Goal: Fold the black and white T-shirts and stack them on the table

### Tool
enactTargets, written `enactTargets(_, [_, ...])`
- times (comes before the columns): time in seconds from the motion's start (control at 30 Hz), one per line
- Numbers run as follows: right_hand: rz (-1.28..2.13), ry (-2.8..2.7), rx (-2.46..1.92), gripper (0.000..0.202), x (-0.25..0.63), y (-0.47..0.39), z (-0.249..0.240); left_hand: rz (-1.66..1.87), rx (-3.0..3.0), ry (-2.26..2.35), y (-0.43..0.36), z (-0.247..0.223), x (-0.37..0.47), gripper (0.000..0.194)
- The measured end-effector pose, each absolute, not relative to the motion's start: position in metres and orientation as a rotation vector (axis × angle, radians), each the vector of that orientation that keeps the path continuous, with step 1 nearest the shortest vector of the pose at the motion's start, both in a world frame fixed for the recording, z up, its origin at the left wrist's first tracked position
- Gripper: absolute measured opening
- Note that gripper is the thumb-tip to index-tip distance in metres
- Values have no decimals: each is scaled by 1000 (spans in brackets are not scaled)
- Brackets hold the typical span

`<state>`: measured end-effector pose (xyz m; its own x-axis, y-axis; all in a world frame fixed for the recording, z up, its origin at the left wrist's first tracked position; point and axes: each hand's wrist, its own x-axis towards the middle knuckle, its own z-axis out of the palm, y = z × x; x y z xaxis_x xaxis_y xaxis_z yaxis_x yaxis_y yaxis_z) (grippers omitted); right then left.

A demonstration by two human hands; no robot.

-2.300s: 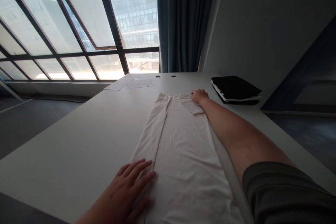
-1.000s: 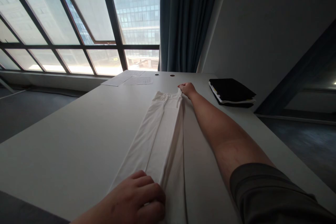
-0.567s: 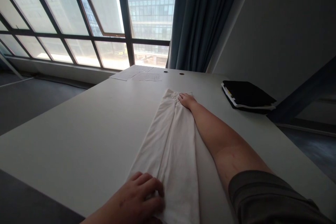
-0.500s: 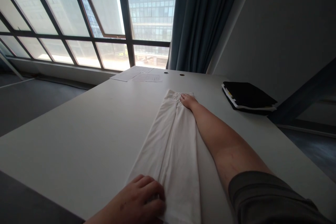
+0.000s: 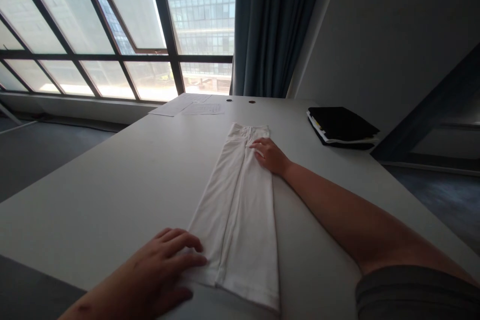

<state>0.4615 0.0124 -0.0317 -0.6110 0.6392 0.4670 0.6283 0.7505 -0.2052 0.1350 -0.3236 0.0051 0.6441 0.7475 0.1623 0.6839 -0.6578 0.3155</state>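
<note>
White trousers [image 5: 247, 210] lie flat and lengthwise on the white table [image 5: 131, 185], waistband at the far end and leg hems toward me. Over the left leg's lower edge, near the hem, is my left hand [image 5: 167, 265], its fingers apart and slightly bent, holding nothing. My right hand [image 5: 270, 154] rests on the right side of the trousers just below the waistband, fingers spread and a little curved, gripping nothing that I can see.
A black folder [image 5: 343, 127] with papers in it lies at the table's right back. Paper sheets [image 5: 202, 108] are at the far left edge, near two round holes. Behind stand a window and a dark blue curtain [image 5: 270, 30].
My left hand has moved left and slightly up from the trouser legs, uncovering the hems. My right hand has slid from the waistband a little toward me. The view has shifted slightly right.
</note>
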Motion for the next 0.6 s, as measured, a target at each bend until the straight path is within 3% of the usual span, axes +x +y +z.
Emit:
enactTargets(0.1, [154,-2534,-719,33,486,-64,-31,436,2468,1203,-321,6,104,40])
enactTargets(0.17, [233,-2596,-624,35,503,-112,-27,454,2448,1233,-316,3,94,45])
enactTargets(0.27, [330,-2658,-564,53,519,-173,-18,423,2568,1276,-307,-3,95,56])
enactTargets(0.4, [437,-2717,-485,72,519,-233,-13,487,2725,1281,-289,-13,113,51])
enactTargets(0.6, [328,-2685,-555,49,502,-253,-23,562,2756,1270,-261,-17,135,43])
